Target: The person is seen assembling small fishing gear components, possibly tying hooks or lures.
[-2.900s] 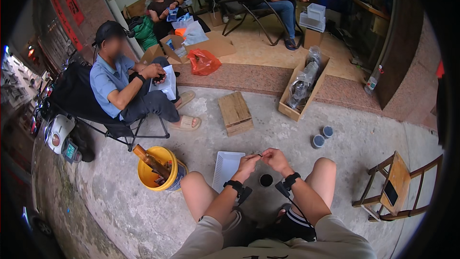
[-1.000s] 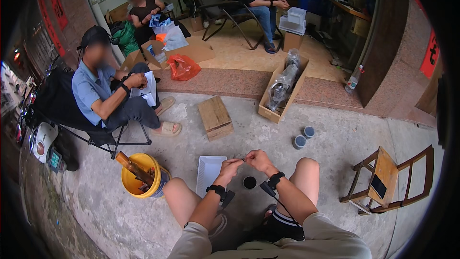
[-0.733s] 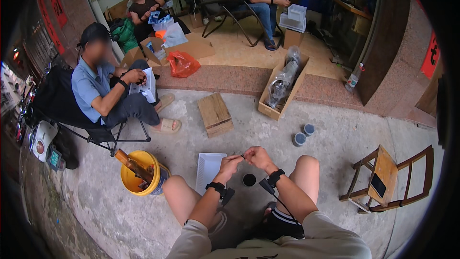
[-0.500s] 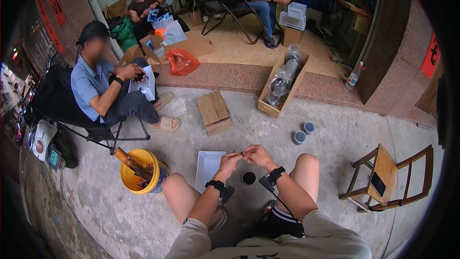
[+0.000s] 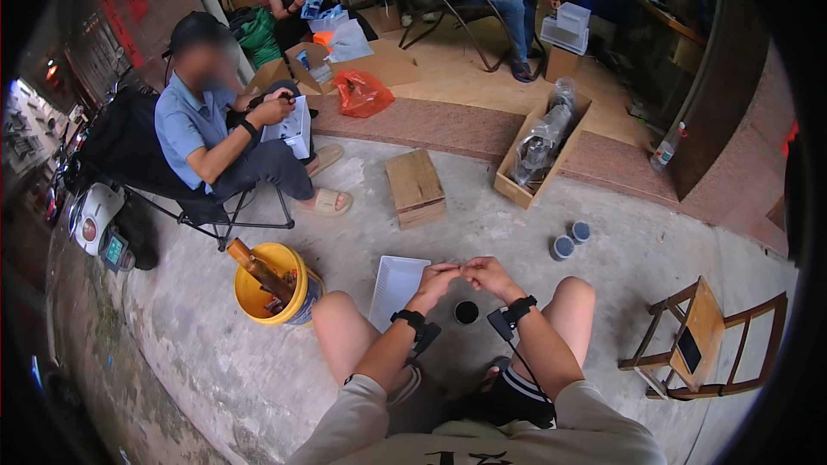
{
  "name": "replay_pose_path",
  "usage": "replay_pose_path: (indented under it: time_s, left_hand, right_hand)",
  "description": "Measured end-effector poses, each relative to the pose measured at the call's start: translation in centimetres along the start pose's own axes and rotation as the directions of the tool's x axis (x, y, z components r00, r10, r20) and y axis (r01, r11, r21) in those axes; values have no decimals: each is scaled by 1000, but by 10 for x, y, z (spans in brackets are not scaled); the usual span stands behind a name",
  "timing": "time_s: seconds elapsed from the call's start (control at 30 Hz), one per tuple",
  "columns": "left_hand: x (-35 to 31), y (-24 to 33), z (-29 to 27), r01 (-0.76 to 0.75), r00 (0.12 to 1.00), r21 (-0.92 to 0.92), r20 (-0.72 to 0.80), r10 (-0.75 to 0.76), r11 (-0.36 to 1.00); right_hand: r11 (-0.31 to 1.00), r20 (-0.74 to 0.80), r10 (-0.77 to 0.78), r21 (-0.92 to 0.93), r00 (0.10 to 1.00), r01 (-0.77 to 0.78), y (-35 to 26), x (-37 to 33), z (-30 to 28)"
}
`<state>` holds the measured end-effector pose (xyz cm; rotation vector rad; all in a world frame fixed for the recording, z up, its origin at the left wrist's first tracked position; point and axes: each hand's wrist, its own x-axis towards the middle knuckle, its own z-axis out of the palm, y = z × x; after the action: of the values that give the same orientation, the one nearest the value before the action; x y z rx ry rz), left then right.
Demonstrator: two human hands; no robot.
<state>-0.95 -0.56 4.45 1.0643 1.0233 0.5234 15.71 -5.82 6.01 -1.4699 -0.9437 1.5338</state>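
Observation:
My left hand (image 5: 438,282) and my right hand (image 5: 488,275) meet fingertip to fingertip in front of my knees. Both are closed in a pinch; whatever sits between the fingers is too small to make out. Just below the right hand, a small round tub (image 5: 466,313) with dark contents rests on the ground between my legs. Partly behind my left wrist and forearm lies a white plastic tray (image 5: 394,280) with a slatted look. Each wrist wears a black strap with a dark device, and a cable runs from the right one.
On the left stands a yellow bucket (image 5: 243,300) holding a brown wooden piece. Ahead are a wooden box (image 5: 415,185) and a long carton (image 5: 510,187) with plastic-wrapped parts. Two small jars (image 5: 563,248) and a chair (image 5: 708,336) bearing a phone are rightward. A person (image 5: 194,142) sits at left.
The whole scene has shifted to the right in the picture. A small dark thing seen between my fingertips before no longer shows. My hands stay together in a pinch.

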Motion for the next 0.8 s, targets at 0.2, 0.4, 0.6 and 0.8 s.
replay_pose_path:
  time_s: [0.2,0.4,0.6,0.8]
  left_hand:
    - [-1,0,-2,5,1000,98,13,-6,995]
    - [-1,-2,-2,14,1000,111,-13,-12,994]
    - [-2,-1,1,64,998,64,-30,-63,996]
    - [-1,-6,-1,108,989,38,-105,-103,993]
  right_hand:
    - [993,29,38,110,999,-41,1,-1,-1]
    - [995,-50,-53,-90,997,48,0,-1,2]
    - [839,-100,-328,-488,940,241,-4,-12,11]
    - [764,-123,-374,-602,919,230,-8,-18,21]
